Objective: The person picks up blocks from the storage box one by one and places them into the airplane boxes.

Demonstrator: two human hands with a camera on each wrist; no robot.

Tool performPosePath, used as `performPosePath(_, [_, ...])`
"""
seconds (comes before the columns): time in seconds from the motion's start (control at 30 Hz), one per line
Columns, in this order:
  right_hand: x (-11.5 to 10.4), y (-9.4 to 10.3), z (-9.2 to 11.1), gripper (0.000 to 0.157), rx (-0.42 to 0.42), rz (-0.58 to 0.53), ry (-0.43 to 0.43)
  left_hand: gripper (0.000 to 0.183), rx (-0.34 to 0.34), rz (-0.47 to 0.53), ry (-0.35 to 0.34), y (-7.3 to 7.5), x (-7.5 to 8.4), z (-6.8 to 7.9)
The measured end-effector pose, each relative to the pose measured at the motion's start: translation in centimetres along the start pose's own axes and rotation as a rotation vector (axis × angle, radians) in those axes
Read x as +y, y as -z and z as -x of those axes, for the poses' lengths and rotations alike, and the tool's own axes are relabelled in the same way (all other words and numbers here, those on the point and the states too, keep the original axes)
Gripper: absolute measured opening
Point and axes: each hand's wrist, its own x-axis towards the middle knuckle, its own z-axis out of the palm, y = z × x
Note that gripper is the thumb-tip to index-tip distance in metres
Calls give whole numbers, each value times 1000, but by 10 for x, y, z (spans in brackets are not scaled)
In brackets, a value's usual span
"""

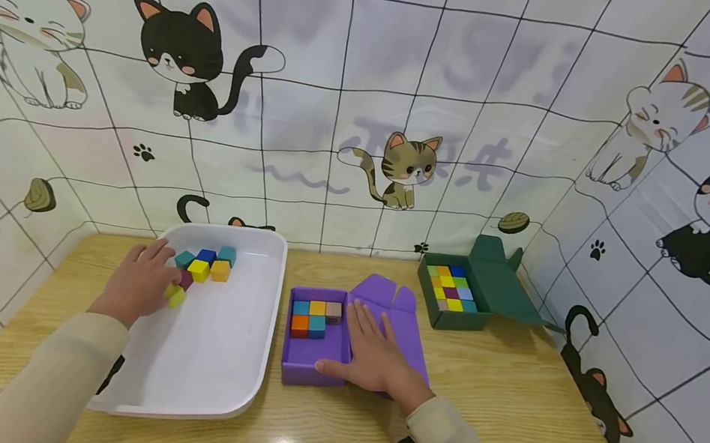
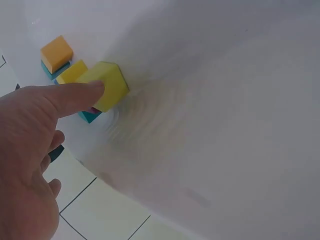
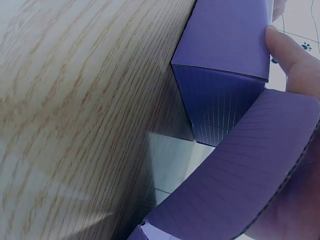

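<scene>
Lime cube [image 2: 115, 92] in tray [image 1: 198, 366], thumb of left hand [image 1: 138, 282] on it, can't tell if pinched. Purple box [image 1: 309, 376] off right, long axis front-to-back; right hand [image 1: 377, 353] way closer, spread flat at its edge.

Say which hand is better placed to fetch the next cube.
Left, I'd judge: the left hand is over the white tray, its thumb at a yellow-green cube. The right hand rests on the purple box and its lid, away from the tray.
</scene>
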Motion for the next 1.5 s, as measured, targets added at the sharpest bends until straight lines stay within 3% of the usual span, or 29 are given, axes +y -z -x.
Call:
performPosePath(0.7, [0, -2, -1, 116, 7, 3, 5, 22, -69, -12, 57, 0, 1, 1])
performPosePath(1.1, [1, -4, -2, 117, 20, 8, 15, 23, -101, -50, 33, 3, 5, 3])
performPosePath(1.27, [1, -4, -1, 118, 19, 12, 12, 22, -86, -61, -1, 7, 7, 4])
performPosePath(1.5, [2, -3, -1, 117, 13, 13, 3, 20, 8, 17, -54, 17, 16, -2])
